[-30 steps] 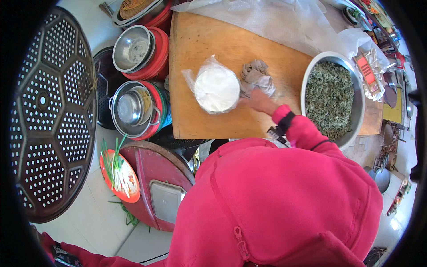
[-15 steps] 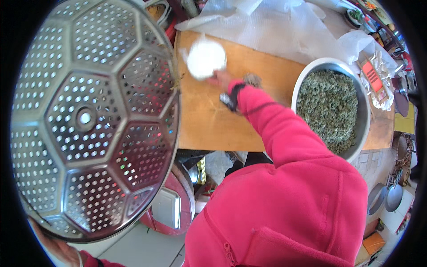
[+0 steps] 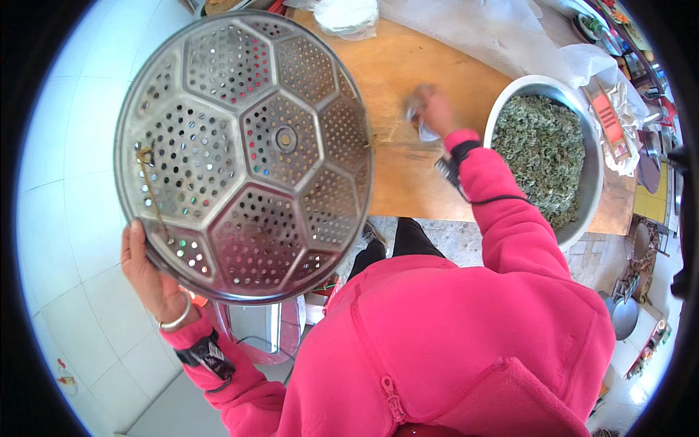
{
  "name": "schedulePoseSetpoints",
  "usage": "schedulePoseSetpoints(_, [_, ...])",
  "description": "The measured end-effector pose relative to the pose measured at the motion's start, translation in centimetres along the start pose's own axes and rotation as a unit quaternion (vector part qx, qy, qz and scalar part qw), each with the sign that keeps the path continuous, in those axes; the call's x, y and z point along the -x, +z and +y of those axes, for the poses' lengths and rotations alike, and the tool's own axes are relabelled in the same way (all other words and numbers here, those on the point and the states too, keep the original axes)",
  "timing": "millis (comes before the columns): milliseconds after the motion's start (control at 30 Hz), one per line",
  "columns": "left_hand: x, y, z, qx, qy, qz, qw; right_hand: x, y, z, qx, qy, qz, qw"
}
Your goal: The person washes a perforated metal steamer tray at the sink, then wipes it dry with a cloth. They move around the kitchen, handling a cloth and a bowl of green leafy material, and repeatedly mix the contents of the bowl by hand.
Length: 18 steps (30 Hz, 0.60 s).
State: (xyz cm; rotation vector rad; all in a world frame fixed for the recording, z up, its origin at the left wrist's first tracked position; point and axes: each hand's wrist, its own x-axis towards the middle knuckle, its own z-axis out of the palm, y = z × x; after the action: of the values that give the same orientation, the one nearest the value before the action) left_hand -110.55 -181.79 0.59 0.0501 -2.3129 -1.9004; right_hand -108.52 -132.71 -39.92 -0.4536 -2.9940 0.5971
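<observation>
My left hand [image 3: 151, 280] grips the lower left rim of a round perforated metal steamer tray [image 3: 280, 84]. The tray is raised and tilted at the table's left end, and a twisted cord loop [image 3: 145, 164] hangs from one of its holes. Over the wooden table, my right hand [image 3: 435, 113] is closed on a small, crumpled grey-white thing [image 3: 428, 133], blurred by motion, perhaps a cloth. Right of that hand stands a wide metal basin [image 3: 502, 102] filled with chopped grey-green leaves [image 3: 542, 156].
At the far edge of the wooden table [image 3: 408, 186] lies a round white bundle in clear plastic [image 3: 349, 18]. Translucent plastic sheeting [image 3: 466, 33] covers the back. An orange-red packet [image 3: 608, 120] lies beyond the basin. White tiled wall [image 3: 65, 240] is on the left.
The tray has swung right and tilted, bringing my left hand into fuller view. My right hand has left the white bundle, moved right and taken up the small crumpled thing.
</observation>
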Motion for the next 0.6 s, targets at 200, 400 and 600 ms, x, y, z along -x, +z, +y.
schedulePoseSetpoints(200, [4.8,-0.8,-12.7,0.158,-0.178,0.006,0.971,-6.5,-10.4,-1.4,-0.266,0.008,0.05,0.963])
schedulePoseSetpoints(400, [15.0,7.2,-31.9,0.249,-0.366,0.023,0.897,-7.2,-1.3,-8.1,-0.009,-0.122,0.152,0.981])
schedulePoseSetpoints(600, [18.9,13.2,-41.2,0.345,-0.349,0.06,0.869,8.3,6.3,-19.4,-0.094,-0.302,0.014,0.949])
